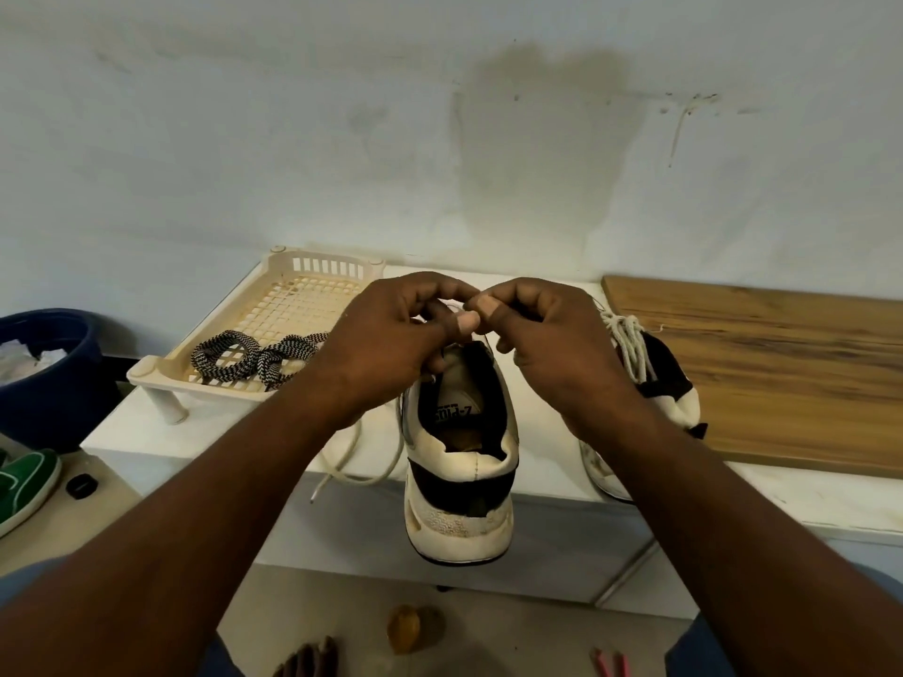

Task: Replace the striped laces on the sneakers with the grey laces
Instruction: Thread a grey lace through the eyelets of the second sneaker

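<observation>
Our left hand (pixel 386 344) and right hand (pixel 547 344) pinch the pale grey lace (pixel 342 464) above the white-and-black sneaker (pixel 459 461), which overhangs the front edge of the white tabletop (pixel 146 432). Black-and-white striped laces (pixel 244 356) lie in the cream plastic tray (pixel 303 295), back left.

sneaker (pixel 459 461) front — hidden behind left hand (pixel 391 344), right hand (pixel 552 344) | green shoe (pixel 24 486) — cut by edge
</observation>
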A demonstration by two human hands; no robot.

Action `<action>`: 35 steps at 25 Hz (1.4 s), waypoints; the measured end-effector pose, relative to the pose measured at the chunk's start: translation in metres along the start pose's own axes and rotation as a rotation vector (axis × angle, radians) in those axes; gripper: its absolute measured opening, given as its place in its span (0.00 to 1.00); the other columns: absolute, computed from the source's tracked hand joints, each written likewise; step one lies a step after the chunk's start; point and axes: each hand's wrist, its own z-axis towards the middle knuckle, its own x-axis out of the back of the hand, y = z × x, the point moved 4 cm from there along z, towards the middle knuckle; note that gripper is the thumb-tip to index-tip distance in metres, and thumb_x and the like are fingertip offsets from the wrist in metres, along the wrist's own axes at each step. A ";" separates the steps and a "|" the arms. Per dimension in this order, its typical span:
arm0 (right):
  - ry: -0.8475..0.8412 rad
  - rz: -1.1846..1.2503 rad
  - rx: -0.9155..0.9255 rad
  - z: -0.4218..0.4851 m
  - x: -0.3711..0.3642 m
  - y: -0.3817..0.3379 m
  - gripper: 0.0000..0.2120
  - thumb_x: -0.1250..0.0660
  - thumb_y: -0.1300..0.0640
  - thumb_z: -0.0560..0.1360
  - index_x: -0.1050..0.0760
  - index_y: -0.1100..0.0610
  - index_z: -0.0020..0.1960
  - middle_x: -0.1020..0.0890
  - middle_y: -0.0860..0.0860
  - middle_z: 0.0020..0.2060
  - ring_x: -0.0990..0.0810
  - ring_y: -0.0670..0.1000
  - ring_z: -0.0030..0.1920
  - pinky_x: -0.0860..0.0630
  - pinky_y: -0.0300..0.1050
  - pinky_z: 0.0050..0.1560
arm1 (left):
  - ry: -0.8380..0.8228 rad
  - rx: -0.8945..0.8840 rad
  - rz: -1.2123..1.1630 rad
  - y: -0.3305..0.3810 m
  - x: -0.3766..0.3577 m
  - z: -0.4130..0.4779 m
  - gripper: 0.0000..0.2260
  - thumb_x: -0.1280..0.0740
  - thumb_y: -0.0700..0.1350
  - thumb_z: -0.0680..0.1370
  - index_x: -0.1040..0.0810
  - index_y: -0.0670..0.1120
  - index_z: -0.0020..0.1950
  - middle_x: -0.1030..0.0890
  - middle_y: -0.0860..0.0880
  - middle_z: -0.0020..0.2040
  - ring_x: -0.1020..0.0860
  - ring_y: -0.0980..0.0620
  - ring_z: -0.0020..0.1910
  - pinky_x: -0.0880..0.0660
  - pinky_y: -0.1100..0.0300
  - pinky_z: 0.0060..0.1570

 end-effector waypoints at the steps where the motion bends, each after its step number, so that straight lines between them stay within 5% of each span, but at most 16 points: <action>1: -0.023 0.009 -0.013 0.000 -0.001 0.001 0.07 0.30 0.56 0.81 0.17 0.48 0.46 0.13 0.45 0.40 0.19 0.40 0.37 0.26 0.35 0.38 | 0.046 0.009 0.005 -0.003 0.003 0.002 0.05 0.27 0.47 0.79 0.15 0.52 0.54 0.15 0.48 0.39 0.20 0.54 0.30 0.22 0.61 0.34; 4: 0.012 0.004 -0.032 0.001 0.003 0.003 0.02 0.27 0.56 0.79 0.17 0.51 0.47 0.13 0.47 0.39 0.17 0.43 0.36 0.27 0.33 0.35 | 0.171 0.008 0.215 -0.014 0.016 0.007 0.05 0.28 0.49 0.79 0.15 0.52 0.45 0.16 0.53 0.37 0.22 0.60 0.30 0.25 0.59 0.37; 7: 0.066 -0.040 -0.014 0.005 0.011 0.006 0.03 0.27 0.57 0.79 0.15 0.51 0.48 0.12 0.46 0.39 0.16 0.43 0.38 0.26 0.34 0.38 | 0.143 0.007 0.506 -0.018 0.018 0.007 0.04 0.30 0.52 0.79 0.17 0.55 0.47 0.17 0.58 0.43 0.21 0.61 0.43 0.27 0.58 0.44; 10: -0.054 -0.050 -0.009 0.002 0.002 0.004 0.07 0.31 0.60 0.81 0.17 0.49 0.52 0.12 0.46 0.41 0.15 0.42 0.38 0.27 0.29 0.35 | 0.080 -0.072 0.417 -0.013 0.010 0.002 0.10 0.28 0.55 0.78 0.19 0.59 0.59 0.17 0.61 0.52 0.24 0.71 0.44 0.29 0.66 0.45; 13: 0.041 -0.123 0.041 -0.001 -0.001 0.002 0.05 0.26 0.55 0.78 0.20 0.46 0.47 0.13 0.44 0.38 0.15 0.41 0.40 0.25 0.34 0.38 | 0.104 -0.152 0.438 -0.005 0.005 0.003 0.05 0.27 0.51 0.78 0.15 0.55 0.54 0.17 0.61 0.44 0.26 0.75 0.36 0.35 0.78 0.38; 16: 0.154 -0.285 0.057 0.001 0.007 0.005 0.05 0.24 0.46 0.75 0.18 0.45 0.45 0.16 0.40 0.39 0.18 0.39 0.41 0.25 0.39 0.43 | 0.230 -0.120 0.459 -0.011 0.010 0.007 0.02 0.27 0.50 0.78 0.14 0.54 0.48 0.18 0.62 0.40 0.23 0.70 0.40 0.35 0.76 0.40; 21: -0.118 -0.541 0.009 -0.001 -0.013 0.022 0.11 0.27 0.42 0.76 0.16 0.48 0.52 0.15 0.42 0.47 0.17 0.44 0.47 0.21 0.43 0.49 | 0.248 -0.016 0.438 -0.021 0.007 0.009 0.04 0.29 0.49 0.79 0.14 0.54 0.46 0.17 0.60 0.42 0.22 0.65 0.44 0.34 0.74 0.42; 25: -0.021 -0.120 -0.259 0.004 -0.006 0.033 0.06 0.30 0.57 0.79 0.14 0.53 0.47 0.13 0.50 0.44 0.14 0.51 0.47 0.14 0.54 0.50 | 0.199 0.000 0.488 -0.023 -0.008 0.011 0.05 0.31 0.47 0.77 0.15 0.52 0.45 0.15 0.54 0.44 0.20 0.56 0.46 0.24 0.59 0.49; 28: -0.104 0.027 -0.411 0.004 -0.006 0.039 0.08 0.33 0.65 0.81 0.16 0.60 0.54 0.14 0.58 0.52 0.15 0.56 0.53 0.15 0.55 0.52 | 0.170 0.029 0.540 -0.026 -0.015 0.014 0.07 0.32 0.48 0.77 0.14 0.52 0.48 0.14 0.52 0.46 0.19 0.53 0.47 0.22 0.56 0.50; 35: -0.122 0.290 -0.573 0.004 -0.001 0.052 0.10 0.37 0.63 0.83 0.17 0.61 0.57 0.13 0.56 0.47 0.15 0.56 0.49 0.19 0.47 0.43 | 0.209 0.088 0.526 -0.031 -0.022 0.017 0.08 0.32 0.48 0.78 0.12 0.53 0.48 0.13 0.52 0.47 0.18 0.53 0.47 0.22 0.57 0.50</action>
